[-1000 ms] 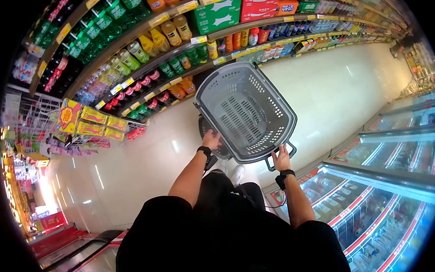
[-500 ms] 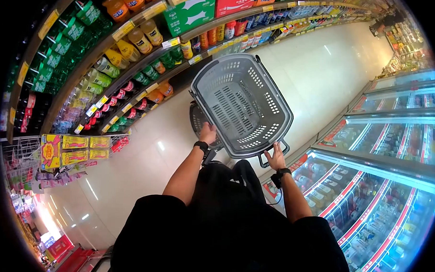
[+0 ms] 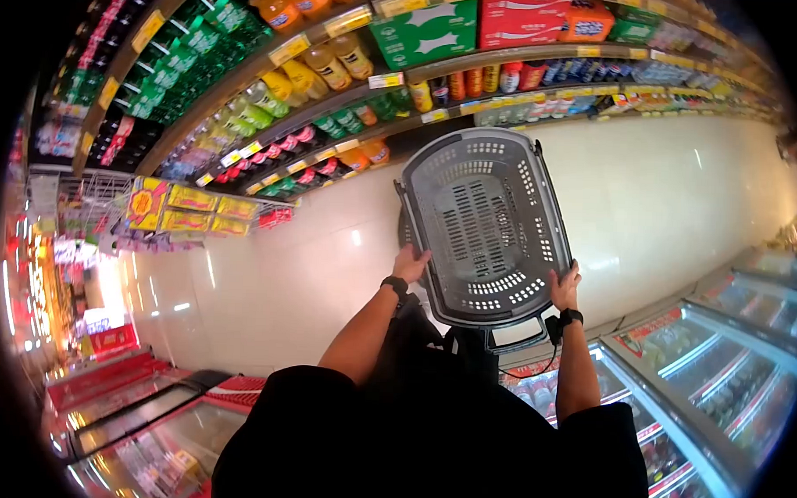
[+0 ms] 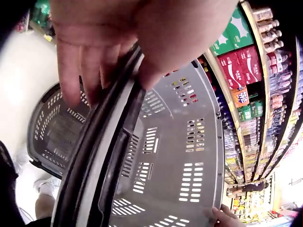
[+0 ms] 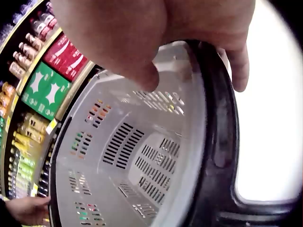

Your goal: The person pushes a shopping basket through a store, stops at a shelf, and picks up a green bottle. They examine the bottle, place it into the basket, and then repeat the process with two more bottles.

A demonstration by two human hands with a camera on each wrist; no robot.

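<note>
A grey plastic shopping basket (image 3: pixel 436 220) with slotted walls hangs in front of the body. Its inside shows bare slotted walls and floor. My left hand (image 3: pixel 410 265) grips its left rim; in the left wrist view the thumb lies inside and the fingers (image 4: pixel 90 66) outside. At the near right corner my right hand (image 3: pixel 565 288) holds the opposite rim, thumb (image 5: pixel 147 78) over the inner side and a fingertip showing beyond the outer edge. A carrying handle (image 3: pixel 520 343) sticks out at the near end. Below and left is a second dark grey basket (image 4: pixel 40 127).
Shelves of drink bottles and boxed drink packs, among them a green carton (image 3: pixel 428 32), curve along the far left side. Glass-door coolers (image 3: pixel 676 346) line the right. A wire rack with yellow packets (image 3: pixel 189 208) and a red-edged freezer (image 3: pixel 130 406) are at left. Pale floor (image 3: pixel 646 187) runs ahead.
The basket and both hands have shifted right and slightly down in the head view as the view turned. My right hand has moved from beside the handle up onto the right rim.
</note>
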